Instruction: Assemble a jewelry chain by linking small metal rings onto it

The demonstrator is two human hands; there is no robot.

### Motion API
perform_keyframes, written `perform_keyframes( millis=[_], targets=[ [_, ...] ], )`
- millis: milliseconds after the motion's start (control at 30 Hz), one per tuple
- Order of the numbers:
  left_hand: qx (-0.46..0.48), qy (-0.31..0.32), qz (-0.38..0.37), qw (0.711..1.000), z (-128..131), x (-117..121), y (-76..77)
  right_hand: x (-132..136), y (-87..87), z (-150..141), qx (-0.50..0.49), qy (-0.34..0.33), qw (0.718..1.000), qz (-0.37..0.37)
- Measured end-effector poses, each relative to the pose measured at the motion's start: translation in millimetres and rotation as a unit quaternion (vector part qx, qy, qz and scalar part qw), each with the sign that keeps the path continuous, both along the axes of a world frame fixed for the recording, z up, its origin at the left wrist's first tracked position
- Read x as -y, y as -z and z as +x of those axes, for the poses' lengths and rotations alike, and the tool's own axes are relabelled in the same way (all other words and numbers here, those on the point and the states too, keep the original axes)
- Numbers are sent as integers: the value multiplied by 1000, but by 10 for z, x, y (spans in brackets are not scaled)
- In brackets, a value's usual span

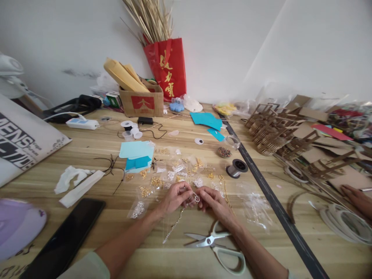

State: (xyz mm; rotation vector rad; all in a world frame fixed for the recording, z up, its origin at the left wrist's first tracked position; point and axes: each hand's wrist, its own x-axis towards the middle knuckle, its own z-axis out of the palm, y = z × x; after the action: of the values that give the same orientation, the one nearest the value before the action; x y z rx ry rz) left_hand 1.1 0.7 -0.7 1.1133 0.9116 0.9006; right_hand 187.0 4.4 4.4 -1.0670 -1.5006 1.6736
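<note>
My left hand (178,197) and my right hand (214,202) meet over the table, fingertips pinched on a thin silver chain (196,198) with a ring-like clasp. Small details between the fingers are partly hidden. Below the left hand, a length of chain (173,226) trails down toward the wood. Open-bladed scissors (207,241) with pale handles lie under my right forearm. Just beyond the hands are small bags of gold findings (157,181) and silver findings (198,182). Another bag of silver pieces (138,209) rests left of my left hand. A gold chain (226,193) lies beside my right hand.
A wire spool (237,169) and a bowl of brown beads (224,152) stand to the right, near a dark strip (261,197). Clear bags (255,205) lie there too. Leftward are a black phone (65,236) and blue sheets (135,151). Another person's hand (356,197) shows far right.
</note>
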Motion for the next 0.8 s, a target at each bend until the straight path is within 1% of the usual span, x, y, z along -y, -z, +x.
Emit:
perform_keyframes(
  millis=[133,267,567,800],
  targets=[
    [3,1,5,1000,-2,-6,4,11,-23,-17,3,7,1000,2],
    [2,5,-3,1000,-3,-15,15,12,-8,-19,5,18,1000,0],
    [1,14,9,1000,-20,-18,30,13,-41,-18,-6,13,1000,-21],
    [2,18,13,1000,-39,-3,-30,0,-22,-16,-32,22,998,-44]
  ],
)
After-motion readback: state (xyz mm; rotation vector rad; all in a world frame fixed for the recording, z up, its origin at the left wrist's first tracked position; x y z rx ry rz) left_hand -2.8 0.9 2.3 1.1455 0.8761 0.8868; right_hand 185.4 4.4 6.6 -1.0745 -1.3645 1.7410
